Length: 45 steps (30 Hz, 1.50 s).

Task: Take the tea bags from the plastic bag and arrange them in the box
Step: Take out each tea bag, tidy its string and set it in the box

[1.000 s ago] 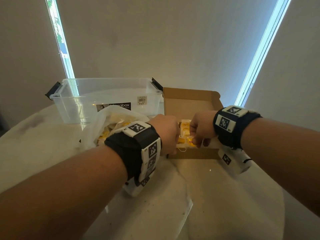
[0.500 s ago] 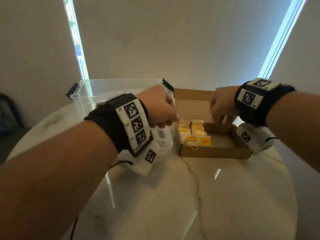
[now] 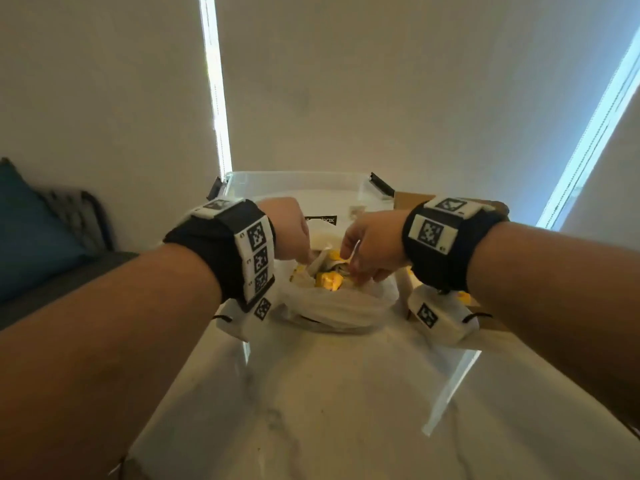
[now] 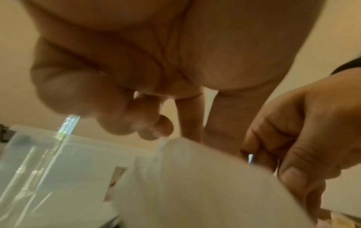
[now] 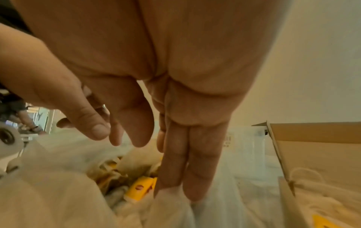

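Observation:
A white plastic bag (image 3: 332, 306) lies open on the table between my hands, with several yellow-tagged tea bags (image 3: 327, 280) inside. My left hand (image 3: 291, 230) holds the bag's left rim, thumb and forefinger going down behind the plastic (image 4: 195, 185), the other fingers curled. My right hand (image 3: 367, 251) holds the right rim, a strip of white plastic between thumb and forefinger. Its other fingers (image 5: 175, 162) point straight down at the bag's mouth, beside a yellow tea bag (image 5: 139, 188). The cardboard box (image 5: 312, 146) stands to the right, largely hidden behind my right wrist.
A clear plastic storage container (image 3: 294, 183) stands right behind the bag. The round marble table (image 3: 346, 393) stretches toward me. Tea bags with strings (image 5: 322, 222) lie in the box. A dark seat with a blue cushion (image 3: 27, 230) is at the far left.
Both hands have left the cardboard box and moved left to the plastic bag, where they now hold its rim. The tea bags set down earlier stay in the box.

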Tool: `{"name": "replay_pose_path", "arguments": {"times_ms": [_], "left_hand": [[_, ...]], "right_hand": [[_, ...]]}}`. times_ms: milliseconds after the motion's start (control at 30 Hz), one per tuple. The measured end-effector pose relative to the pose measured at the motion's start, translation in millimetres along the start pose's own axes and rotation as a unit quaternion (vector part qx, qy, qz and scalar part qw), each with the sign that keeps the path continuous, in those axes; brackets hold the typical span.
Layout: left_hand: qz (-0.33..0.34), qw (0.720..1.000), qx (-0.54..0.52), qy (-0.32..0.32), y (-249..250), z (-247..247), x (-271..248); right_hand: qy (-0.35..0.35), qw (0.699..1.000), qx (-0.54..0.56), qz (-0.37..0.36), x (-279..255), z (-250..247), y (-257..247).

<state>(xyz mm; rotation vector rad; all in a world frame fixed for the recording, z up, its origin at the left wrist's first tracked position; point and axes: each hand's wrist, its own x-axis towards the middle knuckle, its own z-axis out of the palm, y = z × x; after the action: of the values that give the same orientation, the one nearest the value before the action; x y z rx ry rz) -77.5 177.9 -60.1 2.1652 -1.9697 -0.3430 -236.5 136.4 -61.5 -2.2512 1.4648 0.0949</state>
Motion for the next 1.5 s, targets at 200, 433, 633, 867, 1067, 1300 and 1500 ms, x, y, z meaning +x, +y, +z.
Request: {"name": "replay_pose_path", "arguments": {"times_ms": [200,433,633,867,1067,1300,1500], "left_hand": [[-0.005,0.999,0.041,-0.03,-9.8,8.4,1.3],[0.033,0.996,0.031,-0.075,-18.2,13.2,-6.3],[0.029,0.992,0.005,-0.12,-24.2,26.4,-6.5],[0.031,0.99,0.041,-0.129,-27.8,33.8,-0.5],[0.015,0.993,-0.02,-0.111,-32.4,34.1,6.1],[0.024,0.993,-0.064,-0.101,-29.0,31.2,5.1],[0.006,0.991,-0.061,-0.115,-27.2,30.4,4.6]], "right_hand": [[-0.002,0.994,-0.07,0.08,16.4,5.0,1.6],[0.005,0.98,-0.168,0.104,23.2,1.1,9.4],[0.009,0.963,-0.256,0.082,23.1,19.9,14.6],[0.008,0.968,-0.237,0.08,18.2,24.1,13.3],[0.045,0.99,-0.128,0.049,6.5,8.9,-1.2],[0.059,0.995,-0.084,0.001,22.0,28.2,-36.1],[0.057,0.964,-0.258,-0.017,43.4,44.7,-40.8]]}}
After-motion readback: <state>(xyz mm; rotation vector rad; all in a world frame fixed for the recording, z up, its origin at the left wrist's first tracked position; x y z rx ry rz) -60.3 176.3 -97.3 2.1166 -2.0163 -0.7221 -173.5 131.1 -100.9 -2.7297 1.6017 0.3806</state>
